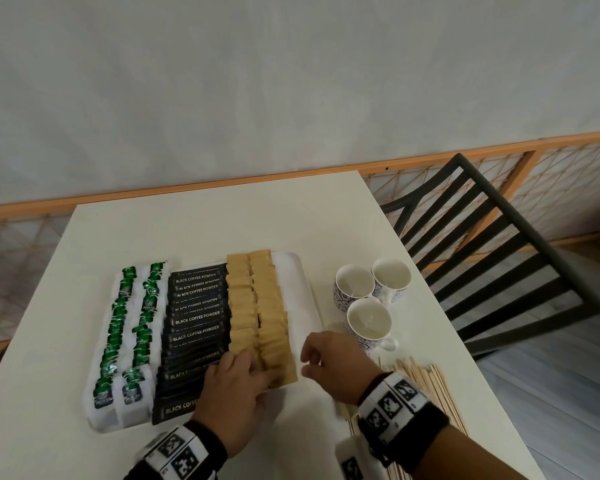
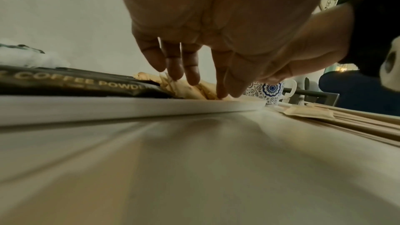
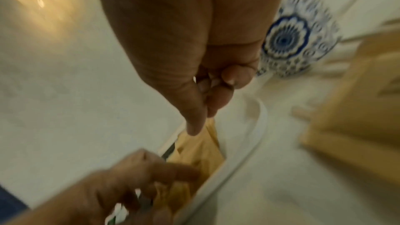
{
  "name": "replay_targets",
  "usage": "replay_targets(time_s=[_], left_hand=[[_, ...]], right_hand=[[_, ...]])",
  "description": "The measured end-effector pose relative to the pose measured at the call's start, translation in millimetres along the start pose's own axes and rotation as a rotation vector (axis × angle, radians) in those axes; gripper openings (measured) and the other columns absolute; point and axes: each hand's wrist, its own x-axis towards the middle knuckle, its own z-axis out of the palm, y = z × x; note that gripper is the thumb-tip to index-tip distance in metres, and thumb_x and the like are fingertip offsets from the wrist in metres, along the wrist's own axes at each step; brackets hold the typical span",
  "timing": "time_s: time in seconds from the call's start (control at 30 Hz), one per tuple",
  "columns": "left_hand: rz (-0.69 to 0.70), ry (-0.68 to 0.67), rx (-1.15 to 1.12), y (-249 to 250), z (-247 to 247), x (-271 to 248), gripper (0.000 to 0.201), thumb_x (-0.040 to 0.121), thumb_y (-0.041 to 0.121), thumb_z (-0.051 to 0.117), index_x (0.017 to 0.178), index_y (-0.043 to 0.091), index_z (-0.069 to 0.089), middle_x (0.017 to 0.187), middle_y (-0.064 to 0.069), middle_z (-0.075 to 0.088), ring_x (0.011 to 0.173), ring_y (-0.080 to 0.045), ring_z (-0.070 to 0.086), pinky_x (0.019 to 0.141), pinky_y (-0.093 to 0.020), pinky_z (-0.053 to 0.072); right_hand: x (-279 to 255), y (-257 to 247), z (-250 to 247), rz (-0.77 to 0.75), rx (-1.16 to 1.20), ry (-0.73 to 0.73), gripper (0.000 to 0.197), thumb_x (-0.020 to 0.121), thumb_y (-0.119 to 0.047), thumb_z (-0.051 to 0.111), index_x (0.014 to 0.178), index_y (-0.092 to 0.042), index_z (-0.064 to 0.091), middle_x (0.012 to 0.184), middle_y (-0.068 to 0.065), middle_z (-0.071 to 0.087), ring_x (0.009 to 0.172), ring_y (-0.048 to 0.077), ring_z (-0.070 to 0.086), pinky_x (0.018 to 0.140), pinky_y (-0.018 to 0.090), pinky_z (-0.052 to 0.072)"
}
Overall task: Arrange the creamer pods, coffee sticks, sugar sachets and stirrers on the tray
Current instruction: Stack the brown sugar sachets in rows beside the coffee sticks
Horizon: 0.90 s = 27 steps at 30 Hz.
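Fingers (image 1: 257, 370) over white table (image 1: 194, 230)

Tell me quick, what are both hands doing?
Left hand: open, fingers pressing on the sugar sachets.
Right hand: fingers curled, holding nothing.

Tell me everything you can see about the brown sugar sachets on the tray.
The sugar sachets are small, flat, tan packets that look like paper. They lie overlapping in two rows running from the far edge to the near edge of the white tray, right of the black coffee sticks. A bare strip of tray remains on their right. The left hand rests its straight fingers on the nearest sachets.
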Motion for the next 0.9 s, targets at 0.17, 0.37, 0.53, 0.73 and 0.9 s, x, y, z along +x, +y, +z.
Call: replay_targets(time_s=[0.17, 0.37, 0.53, 0.73, 0.9], left_hand=[[0.011, 0.025, 0.006, 3.5, -2.7, -0.4, 0.031, 0.063, 0.04, 0.067, 0.093, 0.045, 0.065, 0.082, 0.015, 0.037, 0.074, -0.01, 0.038, 0.06, -0.024, 0.033], [-0.017, 0.077, -0.148, 3.2, 0.3, -8.0, 0.023, 0.075, 0.045, 0.046, 0.085, 0.04, 0.066, 0.081, 0.015, 0.043, 0.069, -0.01, 0.046, 0.053, -0.026, 0.043], [-0.018, 0.065, -0.193, 0.3, 9.7, -18.2, 0.016, 0.076, 0.047, 0.048, 0.082, 0.041, 0.062, 0.082, 0.018, 0.043, 0.071, -0.007, 0.046, 0.052, -0.023, 0.039], [-0.037, 0.066, -0.2, -7.7, 15.2, -28.0, 0.016, 0.074, 0.049, 0.049, 0.082, 0.043, 0.061, 0.083, 0.022, 0.037, 0.072, -0.004, 0.041, 0.054, -0.017, 0.03], [-0.053, 0.042, -0.163, -10.7, 16.4, -33.1, 0.014, 0.07, 0.051, 0.049, 0.078, 0.045, 0.058, 0.081, 0.023, 0.032, 0.067, -0.001, 0.036, 0.053, -0.011, 0.019]], right_hand=[[-44.6, 31.2, -34.8, 0.083, -0.047, 0.03, 0.008, 0.086, -0.021, 0.066, 0.092, -0.025, 0.069, 0.084, -0.018, 0.059, 0.082, -0.001, 0.055, 0.074, 0.008, 0.041], [-70.8, 42.7, -23.8, 0.176, -0.166, -0.025, 0.019, 0.088, -0.039, 0.059, 0.104, -0.03, 0.065, 0.101, -0.01, 0.063, 0.094, 0.008, 0.058, 0.084, 0.022, 0.048], [-61.6, 28.6, -1.7, 0.188, -0.409, -0.047, 0.033, 0.088, -0.041, 0.055, 0.112, -0.019, 0.054, 0.115, 0.003, 0.056, 0.104, 0.023, 0.056, 0.085, 0.033, 0.045], [-50.6, 23.8, 2.1, 0.239, -0.538, -0.122, 0.054, 0.082, -0.053, 0.063, 0.12, -0.016, 0.051, 0.123, 0.008, 0.049, 0.109, 0.026, 0.051, 0.09, 0.038, 0.045], [-51.0, 27.6, -3.0, 0.28, -0.529, -0.123, 0.066, 0.074, -0.063, 0.066, 0.12, -0.019, 0.049, 0.122, 0.007, 0.049, 0.109, 0.026, 0.052, 0.09, 0.039, 0.043]])
